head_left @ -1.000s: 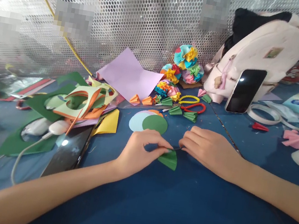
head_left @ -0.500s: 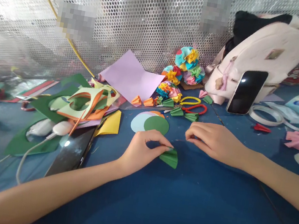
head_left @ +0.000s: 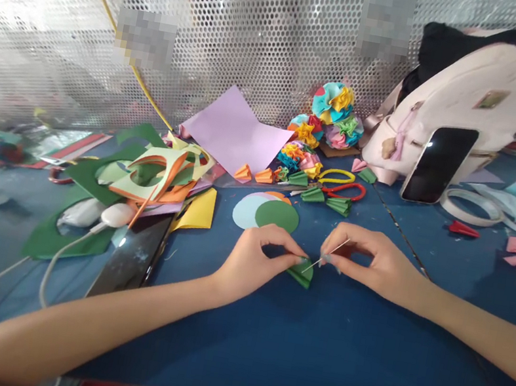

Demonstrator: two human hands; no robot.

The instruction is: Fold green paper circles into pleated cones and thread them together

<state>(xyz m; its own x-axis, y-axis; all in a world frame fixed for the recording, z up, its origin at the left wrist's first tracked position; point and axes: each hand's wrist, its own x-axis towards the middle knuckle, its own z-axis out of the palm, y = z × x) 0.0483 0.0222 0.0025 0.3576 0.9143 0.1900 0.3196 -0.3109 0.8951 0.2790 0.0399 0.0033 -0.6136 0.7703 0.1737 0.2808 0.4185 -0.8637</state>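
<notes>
My left hand (head_left: 253, 260) pinches a folded green paper fan (head_left: 302, 272) against the blue table (head_left: 291, 345). My right hand (head_left: 368, 260) is closed on a thin needle (head_left: 325, 255), which slants down to the left with its tip at the green fan. A stack of paper circles (head_left: 265, 211), green on top of pale blue, lies just beyond the hands.
Scissors with red and yellow handles (head_left: 339, 186), small folded pieces and paper flower balls (head_left: 332, 118) lie behind. A phone (head_left: 437, 163) leans on a pink backpack (head_left: 474, 98). Another phone (head_left: 133, 256), a white cable and cut paper scraps (head_left: 146, 174) sit left. Tape rolls (head_left: 465, 204) lie right.
My right hand has picked the needle up off the table and brought its tip to the green fan. My left hand has kept its pinch on the fan.
</notes>
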